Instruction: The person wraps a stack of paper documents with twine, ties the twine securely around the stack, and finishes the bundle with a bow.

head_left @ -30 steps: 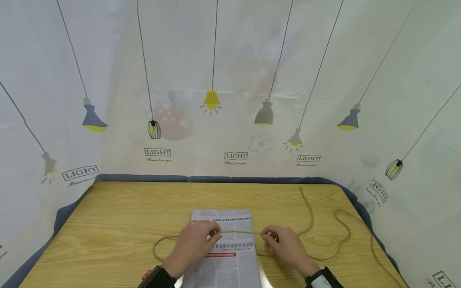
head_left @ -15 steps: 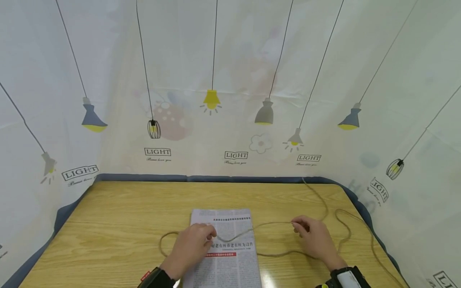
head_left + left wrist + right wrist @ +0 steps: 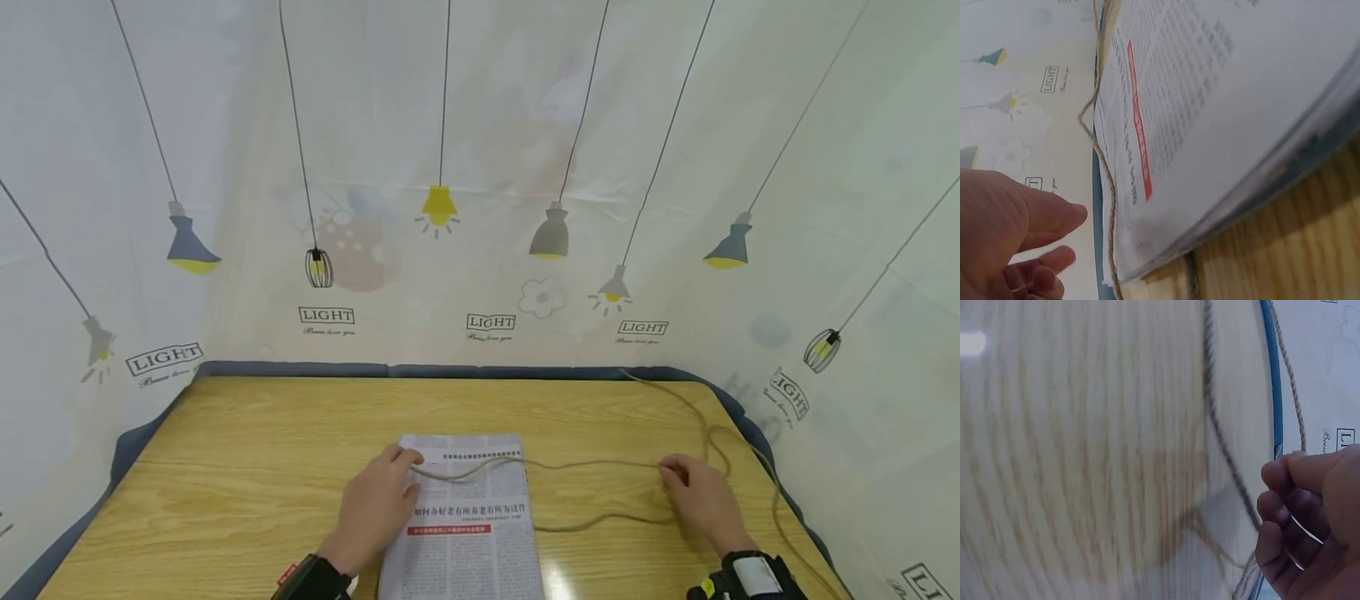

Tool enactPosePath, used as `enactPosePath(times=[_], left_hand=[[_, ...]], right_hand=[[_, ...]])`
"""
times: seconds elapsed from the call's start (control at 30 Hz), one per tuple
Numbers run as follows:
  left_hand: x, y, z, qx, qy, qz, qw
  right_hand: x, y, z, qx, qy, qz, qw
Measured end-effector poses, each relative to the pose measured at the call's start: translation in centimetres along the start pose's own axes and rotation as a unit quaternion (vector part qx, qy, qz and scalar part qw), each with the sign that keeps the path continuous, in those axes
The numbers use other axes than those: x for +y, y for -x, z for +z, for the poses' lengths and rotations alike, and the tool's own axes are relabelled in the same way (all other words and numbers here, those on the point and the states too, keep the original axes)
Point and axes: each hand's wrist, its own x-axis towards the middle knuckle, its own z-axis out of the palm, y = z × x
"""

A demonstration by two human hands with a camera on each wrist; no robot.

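Note:
A folded stack of newspaper (image 3: 465, 550) lies on the wooden table, and a thin twine rope (image 3: 581, 464) crosses over its upper part. Another length of the twine comes out from beneath the stack's right edge; the left wrist view also shows a piece (image 3: 1191, 275) under the near edge. My left hand (image 3: 375, 504) is at the stack's left edge, its fingers loosely bent beside the twine; the left wrist view shows them apart from it. Right of the stack, my right hand (image 3: 701, 500) pinches the twine between thumb and forefinger.
Loose twine (image 3: 776, 500) trails over the right side of the table (image 3: 247, 467) and past its edge. A dark blue border (image 3: 435, 372) runs along the table's far side. Behind hangs a pale cloth (image 3: 390, 100) printed with lamps.
My right hand has moved right, drawing the twine across the newspaper. The left hand has let go of the twine and shifted left. The twine loop at the left is out of sight.

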Motion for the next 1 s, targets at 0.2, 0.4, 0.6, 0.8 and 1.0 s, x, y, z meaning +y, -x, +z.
enactPosePath(times=[0.2,0.4,0.6,0.8,1.0], left_hand=[[-0.8,-0.1,0.6,-0.014,-0.011,-0.035,0.9992],[-0.9,-0.4,1.3,-0.009,-0.019,-0.024,0.9995],[-0.3,-0.9,2.0,-0.011,-0.031,0.019,0.9993],[1.1,-1.0,2.9,-0.028,-0.033,0.079,0.9959],[2.6,-0.8,3.2,-0.050,-0.015,0.104,0.9932]], right_hand=[[0.1,-0.3,0.0,-0.008,0.026,0.021,0.999],[-1.7,-0.3,1.5,-0.020,0.038,0.037,0.998],[-6.2,0.1,4.6,-0.014,0.053,-0.030,0.998],[-9.5,0.5,7.4,-0.054,0.060,-0.078,0.994],[-10.4,0.3,8.3,-0.056,0.057,-0.098,0.992]])
